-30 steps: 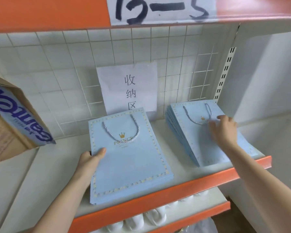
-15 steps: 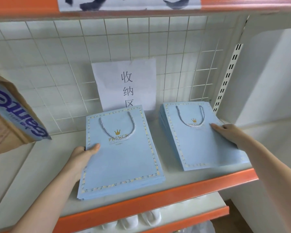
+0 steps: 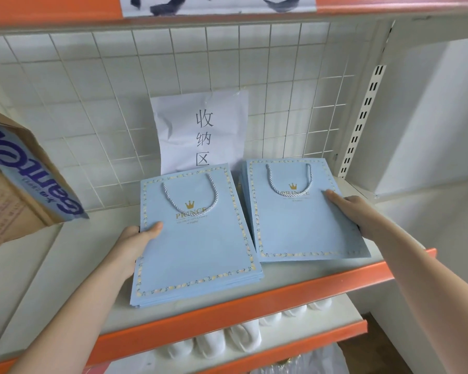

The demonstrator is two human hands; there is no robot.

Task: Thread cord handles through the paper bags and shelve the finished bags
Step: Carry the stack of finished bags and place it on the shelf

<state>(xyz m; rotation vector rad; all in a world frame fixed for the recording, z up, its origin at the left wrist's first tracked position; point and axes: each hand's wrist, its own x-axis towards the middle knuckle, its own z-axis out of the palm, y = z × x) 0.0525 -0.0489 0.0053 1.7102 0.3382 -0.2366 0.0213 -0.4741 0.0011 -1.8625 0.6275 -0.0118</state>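
Two stacks of flat light-blue paper bags with grey cord handles and gold crown print lie on the white shelf board (image 3: 73,255). My left hand (image 3: 137,240) grips the left edge of the left stack (image 3: 197,247), thumb on top. The right stack (image 3: 300,222) lies close beside it, nearly touching. My right hand (image 3: 351,211) holds that stack's right edge, with the fingers laid flat over the top bag. Each top bag shows its cord handle: one (image 3: 197,195) on the left stack, one (image 3: 289,183) on the right.
A brown carton with blue lettering (image 3: 19,179) stands on the shelf at left. A white paper sign (image 3: 200,130) hangs on the wire grid back wall. The shelf has an orange front lip (image 3: 254,300). White items (image 3: 227,338) sit on the shelf below. A slotted upright (image 3: 362,122) stands at right.
The right stack has been swung straight and slid left until it lies beside the left stack. My right hand shifted from the stack's top to its right edge. My left hand kept its hold.
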